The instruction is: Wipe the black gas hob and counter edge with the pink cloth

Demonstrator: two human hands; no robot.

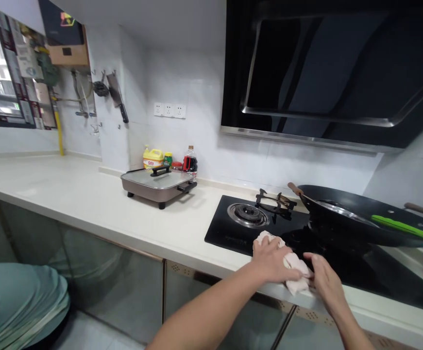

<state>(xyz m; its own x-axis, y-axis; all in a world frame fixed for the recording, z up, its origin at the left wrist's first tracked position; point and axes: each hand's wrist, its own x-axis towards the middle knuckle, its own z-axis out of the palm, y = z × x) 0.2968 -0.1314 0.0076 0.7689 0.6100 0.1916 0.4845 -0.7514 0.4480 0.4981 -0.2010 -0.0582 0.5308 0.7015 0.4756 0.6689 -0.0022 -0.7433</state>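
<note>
A pale pink cloth [296, 287] lies bunched at the front edge of the black gas stove [226, 233]. My left hand [272, 260] presses on top of it, its fingers curved over the folds. At the cloth's right end, my right hand [326, 279] has its fingers on the fabric, the thumb side raised; some of its fingertips are hidden. Just beyond my left hand is the bare left burner [248, 214]. Its pan support [276, 201] rests behind it, off the burner. A large black wok [346, 228] sits on the right burner, holding a lime-green handle [404, 227].
On the counter [182, 228] to the left stands a lidded electric pan [156, 187], with a yellow jug [153, 159] and a dark bottle [190, 160] behind it. A range hood [316, 78] overhangs the stove. Someone's green-clothed knee or lap [22, 304] shows lower left.
</note>
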